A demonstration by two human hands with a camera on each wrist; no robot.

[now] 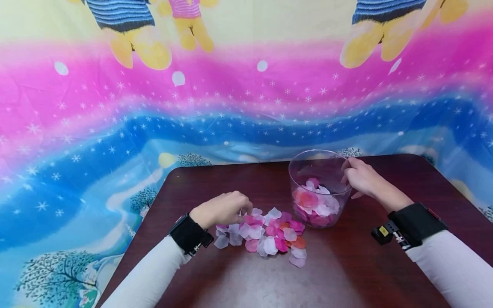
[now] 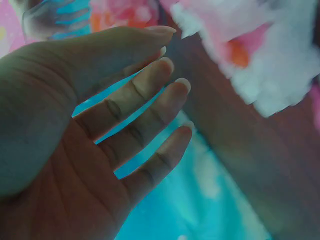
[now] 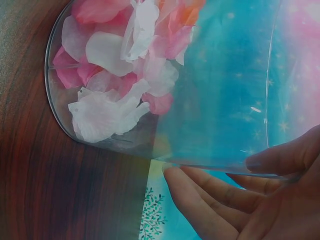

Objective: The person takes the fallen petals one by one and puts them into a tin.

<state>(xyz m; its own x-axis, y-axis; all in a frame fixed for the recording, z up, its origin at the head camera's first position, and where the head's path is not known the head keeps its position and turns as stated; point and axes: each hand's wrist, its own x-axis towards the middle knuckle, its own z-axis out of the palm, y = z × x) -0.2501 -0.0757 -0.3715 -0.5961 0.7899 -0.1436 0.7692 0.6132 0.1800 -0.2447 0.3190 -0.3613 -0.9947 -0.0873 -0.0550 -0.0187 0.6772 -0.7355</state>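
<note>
A loose pile of pink, white and orange petals (image 1: pixel 265 235) lies on the dark wooden table (image 1: pixel 239 278), left of a clear plastic bowl (image 1: pixel 304 171). More petals (image 1: pixel 316 203) fill the bowl's bottom. My left hand (image 1: pixel 242 209) hovers at the pile's left edge. In the left wrist view this hand (image 2: pixel 170 55) has relaxed, spread fingers and holds nothing, with the petals (image 2: pixel 265 60) blurred beyond. My right hand (image 1: pixel 348 171) grips the bowl's right rim. In the right wrist view that hand (image 3: pixel 235 175) has its thumb over the rim and fingers under the bowl wall (image 3: pixel 225 75), petals (image 3: pixel 120 65) inside.
A bright cloth (image 1: pixel 246 98) printed with pink and blue bands, stars and cartoon figures hangs behind the table and drapes down both sides. The table's rounded far corners are near the bowl. Bare tabletop (image 1: pixel 346 273) lies in front of the pile and bowl.
</note>
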